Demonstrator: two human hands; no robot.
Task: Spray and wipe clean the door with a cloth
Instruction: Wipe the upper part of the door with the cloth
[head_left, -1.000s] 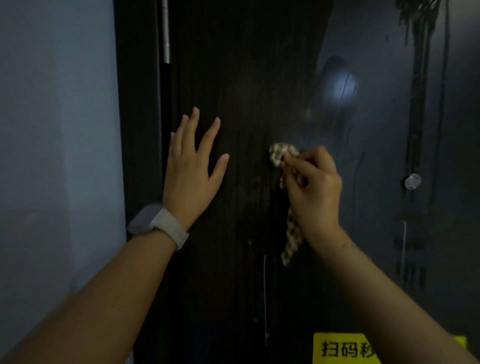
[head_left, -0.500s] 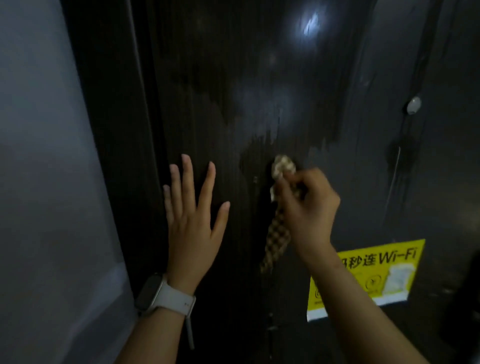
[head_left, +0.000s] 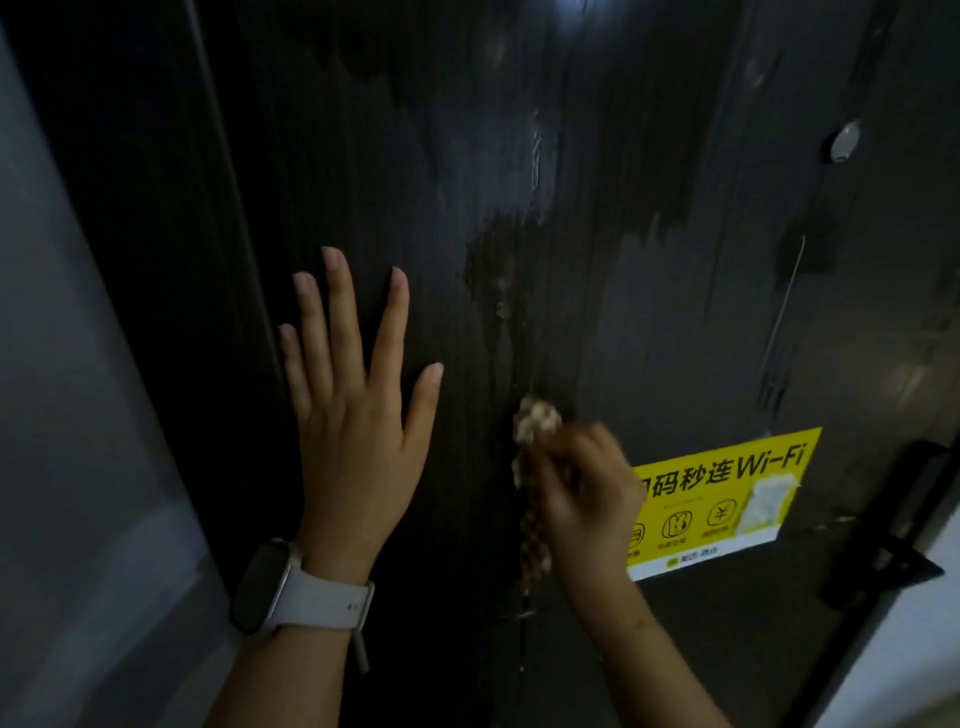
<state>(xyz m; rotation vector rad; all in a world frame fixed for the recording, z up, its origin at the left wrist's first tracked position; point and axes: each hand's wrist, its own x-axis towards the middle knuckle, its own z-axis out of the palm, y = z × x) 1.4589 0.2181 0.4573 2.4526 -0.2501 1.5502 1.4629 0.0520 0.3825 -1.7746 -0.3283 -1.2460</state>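
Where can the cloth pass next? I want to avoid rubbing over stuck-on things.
Bare door lies above the right hand, between the left hand and the round knob. It is crowded to the right of the cloth, where the yellow sticker sits.

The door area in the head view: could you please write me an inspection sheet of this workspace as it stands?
Surface: dark door, streaked with wet smears.
Job's things: checked cloth, bunched against the door, its tail hanging down; no spray bottle seen.
Clutter: yellow Wi-Fi sticker; small round stud.
Grippers: left hand flat on the door, fingers spread; right hand grips the cloth.
Cables: nothing seen.
Surroundings: pale wall at left; white-strapped watch on the left wrist.
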